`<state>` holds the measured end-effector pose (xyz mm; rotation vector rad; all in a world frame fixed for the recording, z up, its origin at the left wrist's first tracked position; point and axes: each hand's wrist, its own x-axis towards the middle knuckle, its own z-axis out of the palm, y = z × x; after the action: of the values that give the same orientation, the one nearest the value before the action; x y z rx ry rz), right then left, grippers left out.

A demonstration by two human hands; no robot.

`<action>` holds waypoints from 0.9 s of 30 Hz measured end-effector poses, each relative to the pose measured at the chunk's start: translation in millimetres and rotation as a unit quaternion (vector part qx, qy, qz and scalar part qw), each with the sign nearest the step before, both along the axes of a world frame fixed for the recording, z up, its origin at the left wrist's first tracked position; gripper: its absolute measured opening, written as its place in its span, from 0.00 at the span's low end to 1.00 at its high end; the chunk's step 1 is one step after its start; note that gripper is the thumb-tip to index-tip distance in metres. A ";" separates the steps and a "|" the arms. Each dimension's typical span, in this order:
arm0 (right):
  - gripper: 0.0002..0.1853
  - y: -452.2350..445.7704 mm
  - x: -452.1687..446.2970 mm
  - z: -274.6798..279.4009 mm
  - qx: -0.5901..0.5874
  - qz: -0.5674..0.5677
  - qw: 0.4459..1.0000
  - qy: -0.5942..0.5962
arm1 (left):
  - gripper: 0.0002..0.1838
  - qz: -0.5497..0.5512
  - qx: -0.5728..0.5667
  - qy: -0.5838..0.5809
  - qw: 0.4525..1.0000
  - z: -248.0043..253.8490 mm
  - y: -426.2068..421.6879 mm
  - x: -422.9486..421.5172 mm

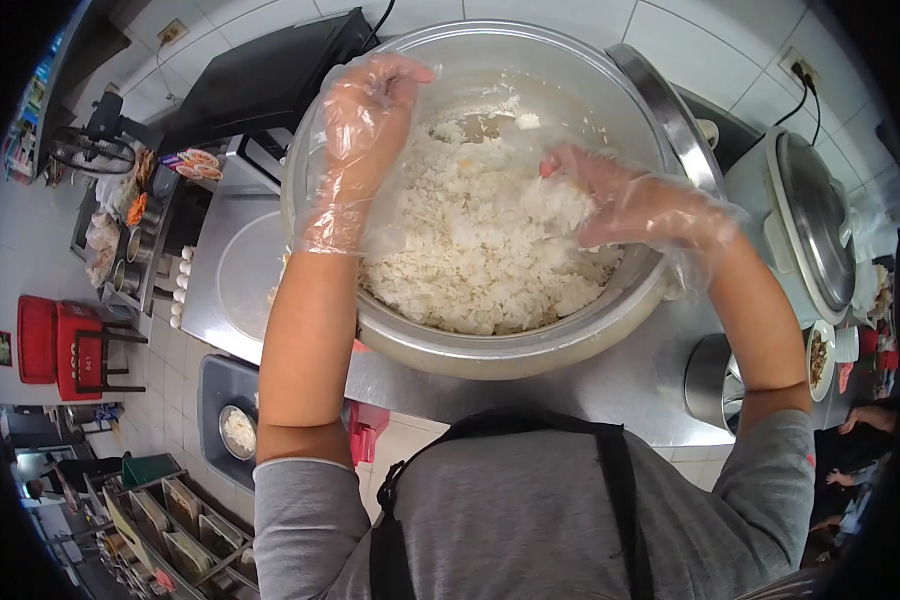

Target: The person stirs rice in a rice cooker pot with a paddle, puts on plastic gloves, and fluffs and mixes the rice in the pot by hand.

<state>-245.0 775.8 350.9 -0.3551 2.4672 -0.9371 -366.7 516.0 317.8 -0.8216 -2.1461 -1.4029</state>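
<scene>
A big round metal pot (530,352) holds a broad heap of loose white rice (470,240). My left hand (368,105), in a clear plastic glove, is over the pot's left side; its fingers bend loosely to the right with nothing visible in them. Whether it touches the rim cannot be made out. My right hand (610,195), gloved the same way and partly blurred, is down at the right side of the heap. White rice shows between its thumb and curled fingers.
The pot stands on a steel counter (610,400). To the right are a lidded cooker (785,215) and a metal container (708,380). Left are eggs (180,290) and a grey bin (220,375) with a bowl inside. People are at the far right edge.
</scene>
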 end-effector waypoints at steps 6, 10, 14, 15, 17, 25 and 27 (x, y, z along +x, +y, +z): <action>0.47 -57.6 3.7 14.1 0.030 0.099 0.977 0.185 | 0.08 -0.027 0.042 -0.012 0.999 1.3 -0.7 0.7; 0.60 -74.7 9.4 -4.9 0.086 0.157 0.967 0.181 | 0.08 0.019 0.028 -0.005 0.999 4.0 -3.5 -0.8; 0.53 -43.5 4.1 8.2 0.027 0.124 0.956 0.266 | 0.07 0.030 0.026 0.003 0.999 3.0 -4.1 -3.5; 0.51 -40.0 4.8 14.1 0.030 0.105 0.961 0.256 | 0.07 0.036 0.018 0.006 0.999 3.8 -3.6 -2.9; 0.42 -37.9 1.8 11.2 0.069 0.126 0.963 0.228 | 0.07 0.055 -0.004 -0.005 0.998 8.8 -3.0 0.4; 0.24 -72.1 41.1 -12.8 0.146 0.152 0.888 0.408 | 0.07 0.044 -0.025 0.000 0.999 2.3 -3.2 -2.6; 0.24 -73.9 37.9 -21.5 0.165 0.147 0.884 0.411 | 0.07 0.042 -0.027 -0.006 0.999 3.5 -2.9 -1.2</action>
<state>-207.1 701.9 329.4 -1.1611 3.1020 -0.2197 -367.9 513.1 321.2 -0.7353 -2.2095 -1.3177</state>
